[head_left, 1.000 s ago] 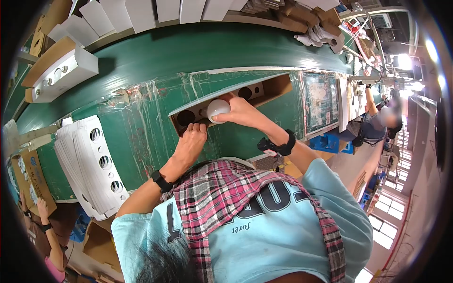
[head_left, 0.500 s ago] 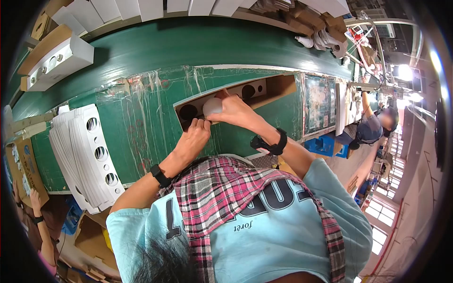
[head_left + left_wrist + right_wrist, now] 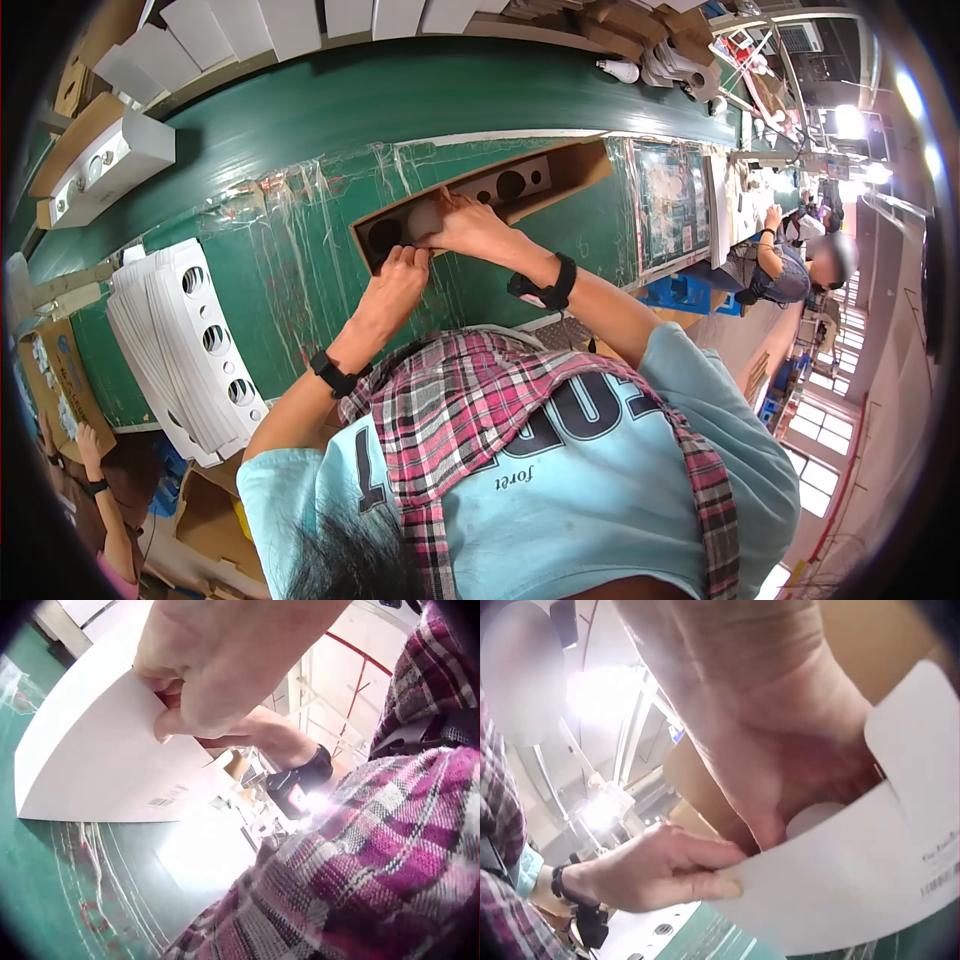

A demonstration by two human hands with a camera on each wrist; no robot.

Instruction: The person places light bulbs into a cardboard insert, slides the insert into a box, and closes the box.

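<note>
Thumb and fingers of my right hand (image 3: 475, 228) are curled round the white bulb (image 3: 424, 219), down inside the long box (image 3: 580, 175); my left hand (image 3: 396, 284) pinches the box's near edge. I'd call that bulb light, hard, slippery, maybe fragile: cup the dome gently. The box looks like bendy card; steady its rim above the green table (image 3: 290, 300).
</note>
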